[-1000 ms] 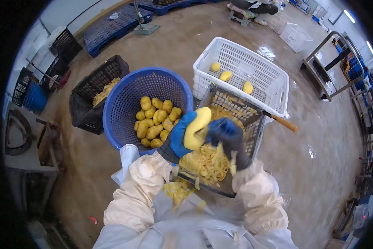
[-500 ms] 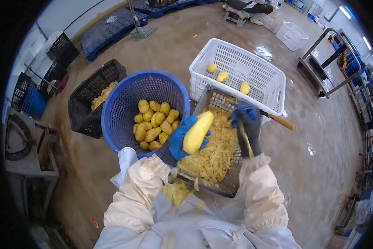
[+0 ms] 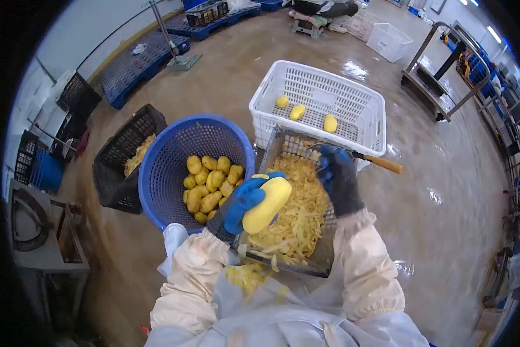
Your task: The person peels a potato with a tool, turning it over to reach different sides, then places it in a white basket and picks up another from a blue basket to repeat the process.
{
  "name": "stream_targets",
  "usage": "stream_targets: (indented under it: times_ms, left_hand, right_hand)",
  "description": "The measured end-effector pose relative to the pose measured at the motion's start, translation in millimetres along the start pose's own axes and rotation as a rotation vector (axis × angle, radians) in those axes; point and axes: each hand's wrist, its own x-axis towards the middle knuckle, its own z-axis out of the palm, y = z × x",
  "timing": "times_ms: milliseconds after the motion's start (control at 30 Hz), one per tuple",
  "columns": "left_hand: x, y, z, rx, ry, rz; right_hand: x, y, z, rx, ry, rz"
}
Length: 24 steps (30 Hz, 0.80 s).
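My left hand (image 3: 243, 203), in a blue and dark glove, is closed around a large peeled potato (image 3: 267, 205) above the edge of a crate of peelings (image 3: 294, 225). My right hand (image 3: 338, 176), gloved alike, has its fingers curled over the crate's right side, beside a wooden-handled tool (image 3: 381, 162); part of the tool is hidden behind the fingers. Unpeeled potatoes (image 3: 211, 184) lie in a blue round basket (image 3: 150, 156) on the left. Behind the peelings, a white crate (image 3: 317, 74) holds three peeled potatoes, one of them (image 3: 330, 123) at the right.
A black crate (image 3: 112, 179) with peelings stands left of the blue basket. Metal equipment (image 3: 52, 231) is at the far left, blue pallets (image 3: 135, 63) at the back left, a trolley (image 3: 439, 87) at the back right. Part of another person (image 3: 329, 8) shows at the top.
The camera view has shifted, so the crates and basket sit lower and further left. The potato in my left hand has turned slightly. My right hand stays by the wooden-handled tool.
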Motion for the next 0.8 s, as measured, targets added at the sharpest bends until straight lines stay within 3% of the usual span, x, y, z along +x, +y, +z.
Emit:
stream_targets:
  times_ms: [67,133,200,233,267,300,333,400,467,533,567,600,633,667,700,733,800]
  left_hand:
    - [4,-2,-4,0.108,0.112,0.047]
    - [2,-2,-1,0.098,0.087,0.026]
    - [3,-7,-2,0.087,0.061,0.012]
    - [8,-13,-9,-0.198,0.122,0.019]
    - [13,-17,-13,-0.487,0.181,0.035]
    - [15,-17,-14,-0.566,0.128,0.061]
    - [18,-21,-17,-0.571,0.135,0.069]
    - [26,-26,-15,-0.172,0.166,0.13]
    - [26,-23,-12,-0.275,0.142,0.095]
    - [23,-20,-11,-0.33,-0.061,0.094]
    - [22,-19,-12,-0.33,-0.057,0.103]
    - [20,-18,-14,-0.372,0.012,0.058]
    - [18,-18,-17,-0.414,0.082,0.01]
    - [15,-19,-18,-0.456,0.151,-0.043]
    - [12,-15,3,-0.254,0.249,0.044]
    - [27,-40,-26,-0.376,0.059,-0.008]
    - [14,-36,-22,-0.391,0.013,-0.181]
  right_hand:
    - [-27,-40,39,0.142,-0.228,0.379]
    - [-18,-24,28,0.028,-0.32,0.436]
    - [10,14,-9,0.327,0.132,0.283]
    - [10,8,-7,0.18,0.045,0.174]
    - [-1,-6,11,0.176,0.034,0.17]
    - [-24,-23,40,0.155,-0.069,0.243]
    - [-39,-29,58,0.136,-0.166,0.32]
    - [-45,-17,62,0.09,-0.234,0.355]
    - [-46,-11,62,0.041,-0.308,0.381]
    - [-48,-8,62,0.055,-0.321,0.372]
    - [-56,-11,64,-0.054,-0.41,0.338]
    - [-65,-11,69,-0.168,-0.574,0.211]
    - [-67,7,68,-0.276,-0.573,-0.003]
    - [-67,24,65,-0.379,-0.562,-0.216]
    - [-60,16,61,-0.193,-0.438,0.029]
    - [-45,4,53,-0.009,-0.305,0.268]
    - [-6,2,32,-0.107,0.061,0.087]
